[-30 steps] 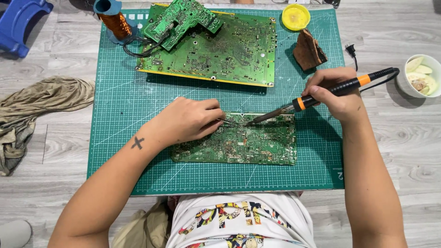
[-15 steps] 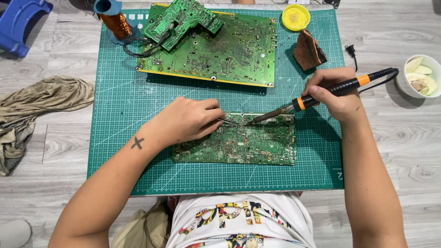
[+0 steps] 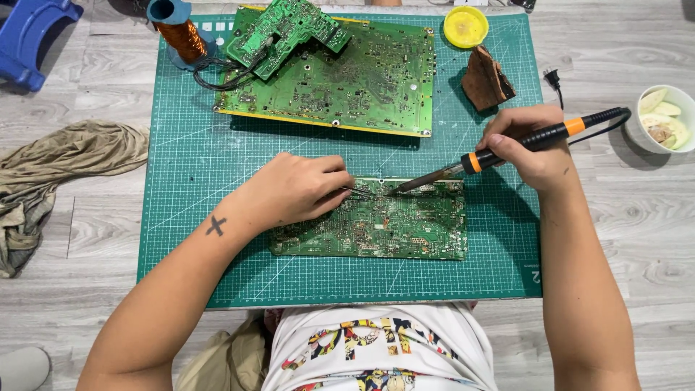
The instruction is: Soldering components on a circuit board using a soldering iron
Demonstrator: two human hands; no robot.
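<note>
While the left hand [image 3: 293,190] lay on the near circuit board [image 3: 376,221], its fingers were curled shut around thin metal tweezers [image 3: 360,192]. The tips of the tweezers pointed right and met the board near its top edge. The right hand [image 3: 527,148] was closed tight around a soldering iron [image 3: 507,150] with a black handle and orange rings. The iron slanted down to the left, and its dark metal tip touched the board just beside the tweezer tips. Its cord ran off to the right.

The board was green and lay flat at the front of a green cutting mat [image 3: 188,217], close to the person's body. A bigger green board [image 3: 347,80] lay at the back of the mat, well apart from the near one. A smaller board [image 3: 286,32] sat tilted on top of it. A spool of copper wire [image 3: 179,32] stood at the back left corner. A yellow lid [image 3: 465,26] and a brown lump [image 3: 485,80] sat at the back right.

Off the mat, a white bowl [image 3: 662,119] with pale food was on the floor to the right. A tan cloth [image 3: 65,166] lay crumpled on the left, and a blue stool [image 3: 32,36] stood past it
</note>
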